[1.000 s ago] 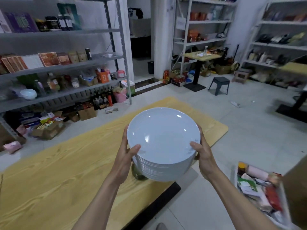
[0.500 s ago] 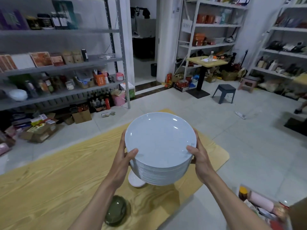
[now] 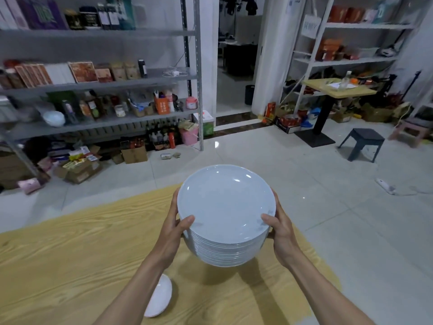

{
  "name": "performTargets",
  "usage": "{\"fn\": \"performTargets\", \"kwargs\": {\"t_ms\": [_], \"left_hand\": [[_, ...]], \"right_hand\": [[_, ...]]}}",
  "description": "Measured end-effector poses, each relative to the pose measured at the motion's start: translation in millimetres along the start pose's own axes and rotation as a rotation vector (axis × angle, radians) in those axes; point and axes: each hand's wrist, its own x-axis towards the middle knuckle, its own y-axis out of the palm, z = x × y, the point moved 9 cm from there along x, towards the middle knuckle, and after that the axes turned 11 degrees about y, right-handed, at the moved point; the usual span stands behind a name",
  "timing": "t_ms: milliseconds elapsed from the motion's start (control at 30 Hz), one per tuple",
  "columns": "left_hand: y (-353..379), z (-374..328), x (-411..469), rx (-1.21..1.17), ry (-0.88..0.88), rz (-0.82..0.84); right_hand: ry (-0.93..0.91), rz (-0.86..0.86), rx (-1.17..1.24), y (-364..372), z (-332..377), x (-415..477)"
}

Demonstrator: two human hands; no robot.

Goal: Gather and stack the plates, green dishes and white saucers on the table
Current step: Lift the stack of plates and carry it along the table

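Head view: I see the stack of plates (image 3: 226, 207) held above the wooden table (image 3: 70, 266), its axis nearly upright, hollow sides up. The left hand (image 3: 173, 228) and the right hand (image 3: 281, 228) grip its opposite rims, thumbs on top. A white saucer (image 3: 160, 299) lies on the table beside the left forearm. The shelf labels are too blurred for me to read.

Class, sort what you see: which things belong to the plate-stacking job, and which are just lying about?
Job: stack of round pale plates gripped by left hand and right hand; white saucer on light wooden table.
Lying about: dark plastic stool; brown cardboard box; white bowl.
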Motion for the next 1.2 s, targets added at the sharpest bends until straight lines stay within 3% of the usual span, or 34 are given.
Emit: {"fn": "performTargets", "kwargs": {"t_ms": [567, 1200], "left_hand": [[69, 130, 127, 0.005, -0.086, -0.184], [61, 201, 182, 0.016, -0.1, -0.227]], "right_hand": [[0.085, 0.11, 0.006, -84, -62, 201], [0.087, 0.157, 0.084, -85, -112, 302]]}}
